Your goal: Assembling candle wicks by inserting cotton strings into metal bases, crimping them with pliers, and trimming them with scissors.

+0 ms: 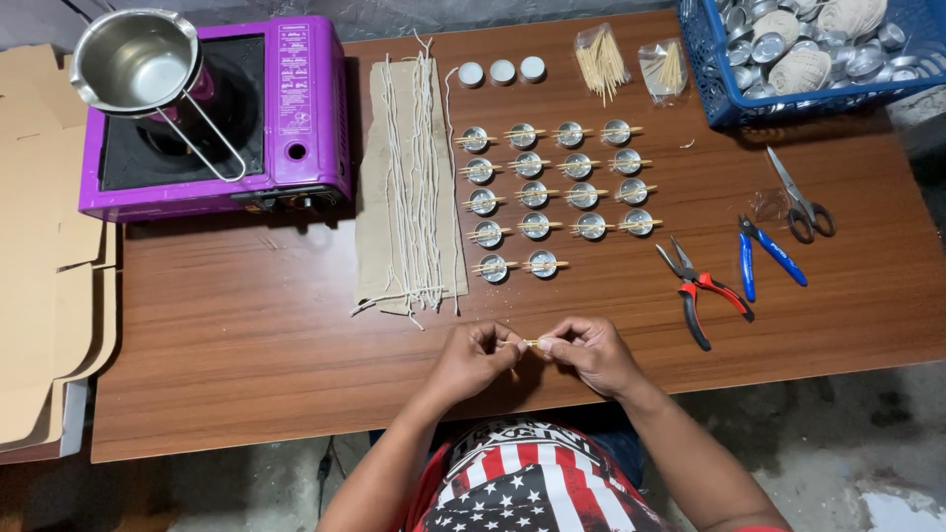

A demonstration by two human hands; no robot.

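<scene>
wooden toothpicks (pixel 530 342), a thin bundle held level above the near edge of the table (pixel 246 374), sit pinched between both hands. the left hand (pixel 475 357) closes its fingertips narrowly on one end and the right hand (pixel 588 353) does the same on the other, so the sticks stay parallel and close together; whether a wick runs between them is too small to tell.

farther out stand rows of small metal cups (pixel 552 192), each with paired sticks laid across its rim, seemingly to keep a wick upright in the middle. the nearest row has only two cups, right beside the hands' reach. left of the cups a strip of cloth (pixel 372 197) carries long white wicks (pixel 419 177) laid straight, likely so they do not tangle. three white tealights (pixel 502 71) sit at the far end.

a purple portable stove (pixel 286 118) with a steel pouring pot (pixel 133 59) stands far left, well apart from the cups. to the right lie red-handled pliers (pixel 702 291), blue-handled pliers (pixel 764 254) and scissors (pixel 800 202), with a blue crate (pixel 724 94) of spare cups and bags of toothpicks (pixel 601 61) beyond.
</scene>
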